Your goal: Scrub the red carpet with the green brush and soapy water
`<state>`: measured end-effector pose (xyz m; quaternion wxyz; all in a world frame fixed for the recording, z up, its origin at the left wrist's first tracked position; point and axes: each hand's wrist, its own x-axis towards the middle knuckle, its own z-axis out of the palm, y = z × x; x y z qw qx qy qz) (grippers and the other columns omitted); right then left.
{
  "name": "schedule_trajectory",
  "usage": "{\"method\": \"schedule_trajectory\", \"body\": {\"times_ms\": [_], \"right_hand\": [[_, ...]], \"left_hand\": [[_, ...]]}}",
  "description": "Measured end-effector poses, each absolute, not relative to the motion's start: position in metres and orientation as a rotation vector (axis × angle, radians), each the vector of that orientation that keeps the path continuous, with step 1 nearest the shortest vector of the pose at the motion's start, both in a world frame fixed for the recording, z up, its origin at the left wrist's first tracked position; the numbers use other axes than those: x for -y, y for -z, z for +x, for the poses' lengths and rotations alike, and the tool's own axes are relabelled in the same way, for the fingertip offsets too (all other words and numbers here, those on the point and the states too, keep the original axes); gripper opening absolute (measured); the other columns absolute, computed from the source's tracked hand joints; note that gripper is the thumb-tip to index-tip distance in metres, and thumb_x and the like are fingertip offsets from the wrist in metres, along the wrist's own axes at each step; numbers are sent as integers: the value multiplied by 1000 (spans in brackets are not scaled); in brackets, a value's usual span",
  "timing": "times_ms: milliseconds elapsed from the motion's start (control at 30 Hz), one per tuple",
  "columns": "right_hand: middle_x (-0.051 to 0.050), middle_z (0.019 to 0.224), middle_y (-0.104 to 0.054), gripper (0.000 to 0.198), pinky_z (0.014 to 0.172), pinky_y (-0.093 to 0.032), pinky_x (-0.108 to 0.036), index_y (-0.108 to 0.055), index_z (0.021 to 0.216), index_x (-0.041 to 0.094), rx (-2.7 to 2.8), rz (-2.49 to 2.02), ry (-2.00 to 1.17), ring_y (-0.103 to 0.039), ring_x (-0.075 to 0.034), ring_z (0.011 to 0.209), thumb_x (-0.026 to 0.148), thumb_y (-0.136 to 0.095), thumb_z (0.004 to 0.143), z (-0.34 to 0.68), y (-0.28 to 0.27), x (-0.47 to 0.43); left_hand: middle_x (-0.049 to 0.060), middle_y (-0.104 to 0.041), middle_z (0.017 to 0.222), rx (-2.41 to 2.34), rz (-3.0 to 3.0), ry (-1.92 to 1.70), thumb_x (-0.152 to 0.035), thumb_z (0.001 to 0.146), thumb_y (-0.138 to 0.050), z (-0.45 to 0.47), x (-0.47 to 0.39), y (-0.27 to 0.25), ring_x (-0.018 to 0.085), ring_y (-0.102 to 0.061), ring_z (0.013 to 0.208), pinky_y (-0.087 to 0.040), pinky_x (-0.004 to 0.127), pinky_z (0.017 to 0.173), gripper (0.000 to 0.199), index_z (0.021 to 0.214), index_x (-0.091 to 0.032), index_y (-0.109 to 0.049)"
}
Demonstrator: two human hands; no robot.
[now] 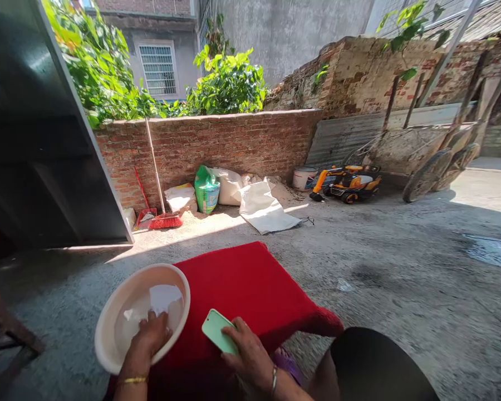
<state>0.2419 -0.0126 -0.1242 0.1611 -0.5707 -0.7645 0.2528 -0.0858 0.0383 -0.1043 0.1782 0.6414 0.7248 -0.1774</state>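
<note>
My left hand (150,337) reaches into a pale round basin (106,348) at the left. Its fingers look spread and dip into the water (127,320), which hides the fingertips. Between the thumb and fingers of my right hand (250,353) is a flat, mint-green, phone-shaped piece (219,329) with rounded corners and a small dark hole near its far end. That hand is above the near part of a red cloth-covered table (242,284). The basin stands at the left side of this cloth.
A dark metal door (45,139) stands left. Along the brick wall (234,139) are a red broom (165,220), a dustpan (145,216), a green sack (206,189), white sacks (263,206) and a bucket (304,178). Right are a toy excavator (350,184) and a wheeled cart (442,161).
</note>
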Motion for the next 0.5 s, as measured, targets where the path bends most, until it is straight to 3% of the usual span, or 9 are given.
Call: {"method": "schedule_trajectory", "body": {"times_ms": [133,300,500], "right_hand": [[-12,151,-77,54,127,-57,-42,-85,143,32,2165,-1702,-810,-74,-33,143,25,-80,90,247,116,15],[-12,139,-80,42,122,-59,-41,-86,139,28,1878,-2018,-520,-80,-32,134,31,-74,99,346,101,-10],[-21,121,-81,33,112,-64,-48,-88,126,22,1477,-2290,-269,-81,-40,126,37,-69,103,445,98,-24]], "left_hand": [[30,-55,181,-2036,1840,496,-33,113,-48,-87,-39,106,41,-64,162,-44,56,134,73,183,-15,-49],[27,-59,177,-2047,1830,471,-34,114,-52,-83,-39,104,39,-68,156,-51,52,126,66,178,-20,-55],[27,-63,171,-2075,1788,393,-32,111,-60,-76,-37,94,44,-71,151,-55,57,122,60,171,-22,-62]]}}
